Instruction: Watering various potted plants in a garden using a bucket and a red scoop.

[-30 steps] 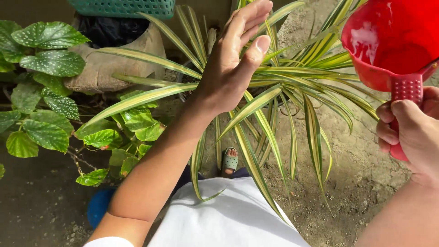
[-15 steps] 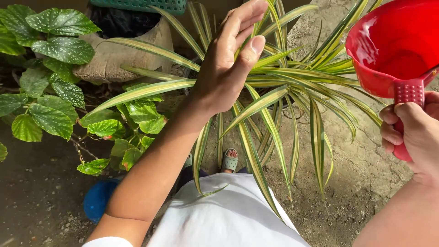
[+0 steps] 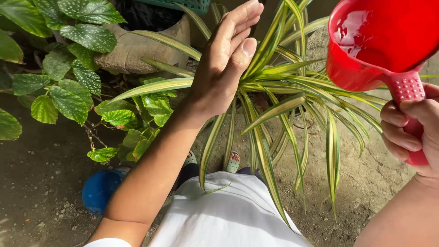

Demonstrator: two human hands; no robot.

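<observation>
Right hand (image 3: 411, 130) clenches a red dipper (image 3: 379, 41); left hand (image 3: 224, 64), fingers spread, brushes striped leaves (image 3: 270, 87).

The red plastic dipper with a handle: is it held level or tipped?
Tipped. The red plastic dipper leans toward the striped plant, handle in the right hand.

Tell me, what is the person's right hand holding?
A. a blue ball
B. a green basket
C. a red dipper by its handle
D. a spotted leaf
C: the right hand is wrapped around the handle of the red dipper, raised above the striped plant.
</observation>
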